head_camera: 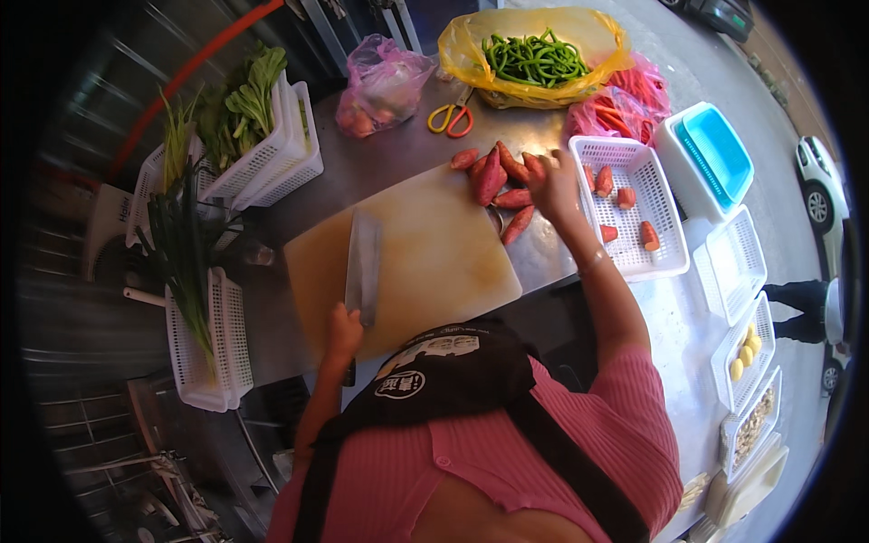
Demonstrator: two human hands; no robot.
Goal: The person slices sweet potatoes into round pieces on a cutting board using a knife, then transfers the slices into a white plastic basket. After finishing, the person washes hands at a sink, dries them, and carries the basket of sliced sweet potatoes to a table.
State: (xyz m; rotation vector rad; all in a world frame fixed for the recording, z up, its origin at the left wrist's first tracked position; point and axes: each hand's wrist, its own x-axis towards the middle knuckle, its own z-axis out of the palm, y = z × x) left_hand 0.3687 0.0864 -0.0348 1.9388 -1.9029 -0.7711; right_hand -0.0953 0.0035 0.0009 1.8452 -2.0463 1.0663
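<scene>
My left hand grips the handle of a broad cleaver. Its blade rests over the left part of a worn cutting board. My right hand is at the right side of a pile of red-skinned sweet potatoes, its fingers around one sweet potato. The pile lies partly on the board's far right corner and partly on the metal table. Just right of that hand, a white plastic basket holds several cut sweet potato pieces.
Scissors lie beyond the board. Behind stand a yellow bag of green peppers, a pink bag and red peppers in pink plastic. Baskets with leafy greens and scallions line the left; stacked tubs stand right.
</scene>
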